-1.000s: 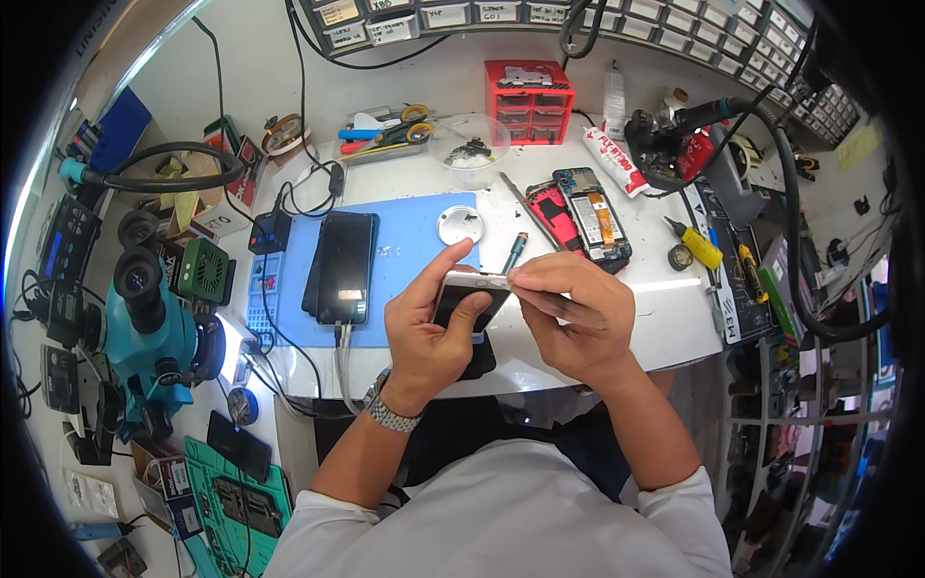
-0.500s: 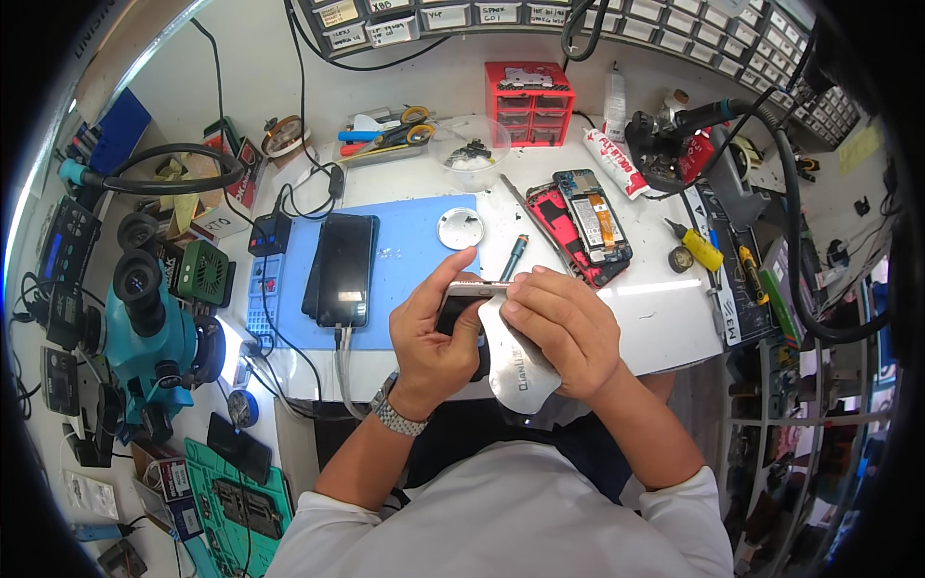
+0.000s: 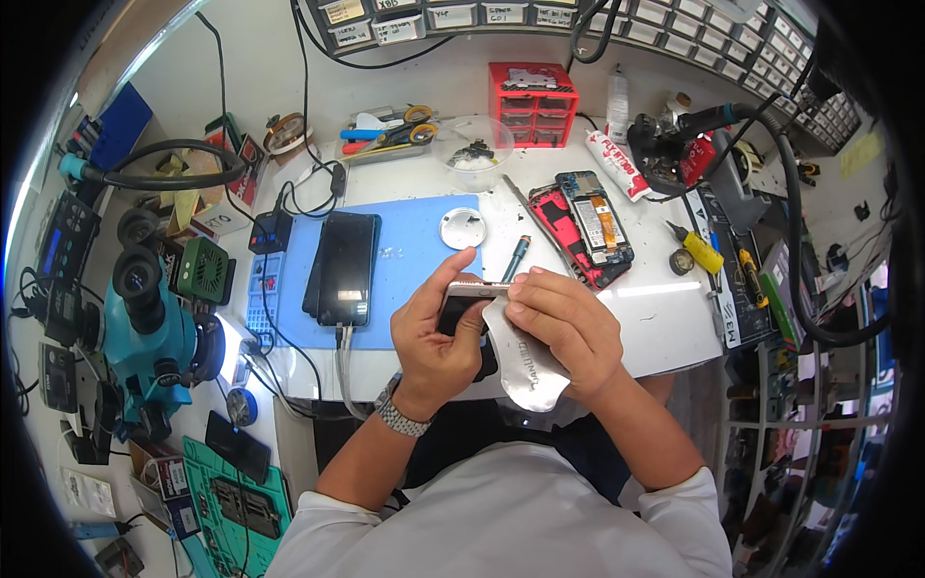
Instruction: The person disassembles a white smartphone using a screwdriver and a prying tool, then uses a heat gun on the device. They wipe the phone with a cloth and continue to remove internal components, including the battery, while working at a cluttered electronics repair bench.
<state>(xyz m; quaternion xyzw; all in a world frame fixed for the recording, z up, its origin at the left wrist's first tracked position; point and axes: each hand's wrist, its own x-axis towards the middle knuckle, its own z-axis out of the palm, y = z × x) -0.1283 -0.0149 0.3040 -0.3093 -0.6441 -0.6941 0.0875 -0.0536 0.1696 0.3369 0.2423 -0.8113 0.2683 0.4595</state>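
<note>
Head view: the left hand (image 3: 436, 339) holds a phone (image 3: 453, 314) above the near edge of the white table (image 3: 665, 337), its fingers curled around the body and its thumb bent across the dark face. The phone is tilted so that its narrow end edge faces up, between the two hands. At that edge, the right hand (image 3: 574, 332) has its fingers pressed together, pinching a thin, shiny metal blade (image 3: 528, 368) that hangs toward the person; whether its hidden tip enters the phone's seam, I cannot tell. A metal-banded watch (image 3: 400, 412) circles the left wrist. Left of the hands, a dark phone with cables (image 3: 349, 270) plugged into its near end lies on a blue mat (image 3: 409, 226), overlapping another dark slab. A round white dish (image 3: 463, 228) sits near the mat's upper right corner, and a teal pen-shaped tool (image 3: 517, 258) lies just beyond the right hand. Farther right rests an opened phone (image 3: 597, 223) with its inner parts exposed, next to a red-and-black frame (image 3: 568, 246). Behind these stand a clear bowl (image 3: 461, 173) and a small red drawer unit (image 3: 533, 96).
</note>
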